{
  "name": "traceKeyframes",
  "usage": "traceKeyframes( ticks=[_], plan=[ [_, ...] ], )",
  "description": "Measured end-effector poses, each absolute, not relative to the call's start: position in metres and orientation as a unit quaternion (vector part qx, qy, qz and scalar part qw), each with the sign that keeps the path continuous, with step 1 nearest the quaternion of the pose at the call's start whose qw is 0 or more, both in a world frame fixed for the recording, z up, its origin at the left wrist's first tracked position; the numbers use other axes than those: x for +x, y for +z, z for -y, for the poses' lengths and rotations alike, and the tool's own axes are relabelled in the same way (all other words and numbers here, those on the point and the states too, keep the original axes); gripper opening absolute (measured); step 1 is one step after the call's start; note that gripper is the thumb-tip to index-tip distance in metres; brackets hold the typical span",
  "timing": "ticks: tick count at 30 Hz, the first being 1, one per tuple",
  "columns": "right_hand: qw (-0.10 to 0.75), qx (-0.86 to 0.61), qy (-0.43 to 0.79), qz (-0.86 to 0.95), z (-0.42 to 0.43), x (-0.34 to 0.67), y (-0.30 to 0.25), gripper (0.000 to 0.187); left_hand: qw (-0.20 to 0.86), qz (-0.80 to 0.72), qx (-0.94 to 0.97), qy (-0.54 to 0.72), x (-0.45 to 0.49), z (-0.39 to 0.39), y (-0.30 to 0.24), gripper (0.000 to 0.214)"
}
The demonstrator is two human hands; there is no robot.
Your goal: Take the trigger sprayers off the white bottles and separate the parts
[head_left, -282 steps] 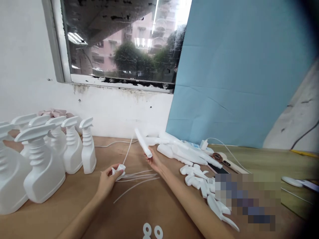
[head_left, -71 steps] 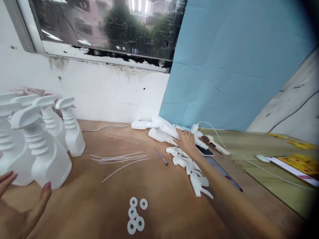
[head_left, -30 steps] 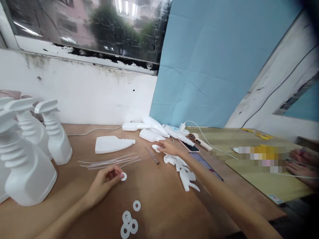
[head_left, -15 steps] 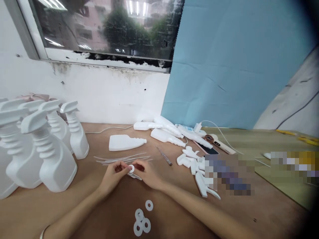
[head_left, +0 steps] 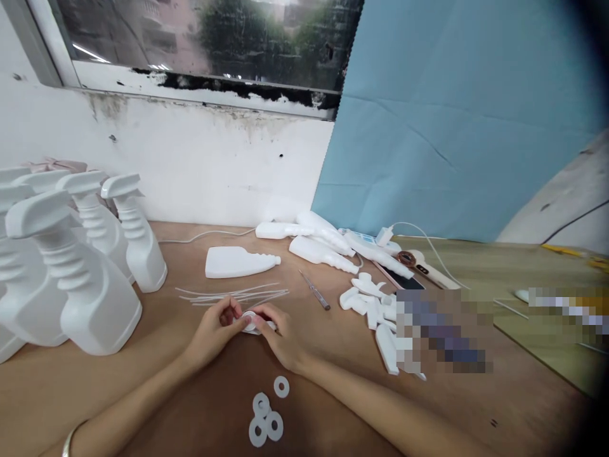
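My left hand (head_left: 216,330) and my right hand (head_left: 280,336) meet over the brown table (head_left: 323,393), both pinched on a small white trigger sprayer head (head_left: 254,322) with a white ring washer on it. Thin white dip tubes (head_left: 233,295) lie just beyond my fingers. Loose white ring washers (head_left: 266,416) lie near the table's front. An empty white bottle (head_left: 238,261) lies on its side beyond the tubes.
Finished white spray bottles (head_left: 71,260) stand in a group at the left. More sprayer heads (head_left: 371,308) are piled at the right, with empty bottles (head_left: 323,244), a small screwdriver (head_left: 314,291), a phone and cables behind. A blue sheet (head_left: 451,120) leans on the wall.
My left hand took a washer and my right hand took a sprayer head from the pile. Both hands came together at the table's middle, and the washer now sits on the head.
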State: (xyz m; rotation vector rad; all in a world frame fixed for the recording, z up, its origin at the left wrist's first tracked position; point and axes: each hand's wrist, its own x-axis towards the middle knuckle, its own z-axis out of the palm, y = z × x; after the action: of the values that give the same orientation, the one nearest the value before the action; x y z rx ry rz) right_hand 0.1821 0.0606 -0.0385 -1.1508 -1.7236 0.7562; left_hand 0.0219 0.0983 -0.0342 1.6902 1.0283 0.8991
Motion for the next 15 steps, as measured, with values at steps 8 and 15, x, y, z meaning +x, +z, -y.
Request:
traceKeyframes(
  ticks=[8, 15],
  plan=[
    [0.462, -0.432, 0.226, 0.741, -0.064, 0.191, -0.04, 0.016, 0.271, -0.326, 0.847, 0.32, 0.011, -0.102, -0.021, 0.016],
    [0.369, -0.347, 0.147, 0.85, -0.075, 0.21, -0.039, 0.018, 0.137, -0.281, 0.905, 0.288, 0.006, -0.108, -0.027, 0.014]
  ],
)
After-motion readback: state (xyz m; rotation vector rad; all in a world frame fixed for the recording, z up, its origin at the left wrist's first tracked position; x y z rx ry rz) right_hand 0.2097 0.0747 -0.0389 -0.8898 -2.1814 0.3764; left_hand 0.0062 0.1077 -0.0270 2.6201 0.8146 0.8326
